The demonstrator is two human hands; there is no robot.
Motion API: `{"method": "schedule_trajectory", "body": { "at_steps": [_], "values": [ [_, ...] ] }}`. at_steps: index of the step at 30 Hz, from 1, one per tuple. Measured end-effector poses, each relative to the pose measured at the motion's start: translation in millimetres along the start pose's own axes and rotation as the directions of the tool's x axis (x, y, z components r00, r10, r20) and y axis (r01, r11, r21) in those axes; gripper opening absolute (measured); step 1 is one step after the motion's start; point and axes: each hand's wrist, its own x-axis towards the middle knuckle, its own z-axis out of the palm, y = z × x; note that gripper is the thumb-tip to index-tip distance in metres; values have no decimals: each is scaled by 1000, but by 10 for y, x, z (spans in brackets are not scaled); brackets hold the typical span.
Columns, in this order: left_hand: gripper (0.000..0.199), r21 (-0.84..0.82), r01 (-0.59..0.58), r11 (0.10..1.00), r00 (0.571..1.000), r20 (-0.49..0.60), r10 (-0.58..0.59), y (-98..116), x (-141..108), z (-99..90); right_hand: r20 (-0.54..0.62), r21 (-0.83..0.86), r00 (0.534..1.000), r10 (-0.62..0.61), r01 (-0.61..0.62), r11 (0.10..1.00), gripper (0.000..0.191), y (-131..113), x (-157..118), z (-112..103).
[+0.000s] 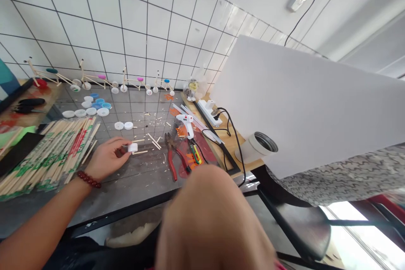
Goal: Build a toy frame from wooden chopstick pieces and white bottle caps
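My left hand [109,156], with a dark red bead bracelet at the wrist, pinches a white bottle cap [133,147] between thumb and fingertips just over the grey tabletop. Short wooden sticks [155,141] lie beside the cap, and two more white caps [128,125] rest a little farther back. Left of the hand are long paper-wrapped chopsticks [53,152] in plastic packs. A blurred bent limb, apparently my right arm [215,219], fills the lower middle; its hand does not show.
Red-handled pliers [172,156], a white glue gun [186,124] and a utility knife [195,152] lie to the right. Several small stick models with cap wheels [134,82] line the back. A power strip [210,113] and cardboard tube [253,147] stand near a white panel [300,105].
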Motion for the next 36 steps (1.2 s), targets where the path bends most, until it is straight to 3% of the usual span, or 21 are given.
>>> {"method": "schedule_trajectory", "body": {
  "at_steps": [2,3,5,6,7,8,10,13,15,20,36],
  "values": [
    [25,-4,-21,1000,1000,2,21,17,3,-1,-280,242,960,27,43,969,25,334,206,159],
    [24,1,-32,999,999,2,32,31,4,-2,-435,336,890,133,24,942,28,507,303,289],
    [23,19,-40,999,999,-5,40,64,8,-6,-639,434,644,421,-150,888,31,808,430,605],
    [23,29,-36,999,999,-9,37,80,10,-8,-656,438,574,490,-239,866,30,922,448,762],
    [24,36,-31,999,1000,-5,31,94,11,-11,-635,436,558,534,-312,844,26,1009,437,901],
    [24,42,-26,999,1000,3,26,105,12,-14,-616,420,561,553,-360,833,22,1068,405,1012],
    [25,51,-23,998,1000,16,22,112,12,-16,-546,353,645,535,-402,845,15,1124,315,1136],
    [25,56,-16,998,1000,16,16,97,2,-7,-382,209,788,484,-436,875,15,1133,225,1145],
    [24,48,-12,999,1000,4,12,83,-7,6,-262,121,834,487,-472,873,19,1133,219,1123],
    [23,25,-14,1000,1000,-20,14,93,-17,23,-147,34,838,525,-527,849,16,1156,257,1147],
    [27,29,-13,999,1000,-22,14,167,-16,-15,-151,-17,884,443,-450,893,9,1156,317,1190]
  ]
}}
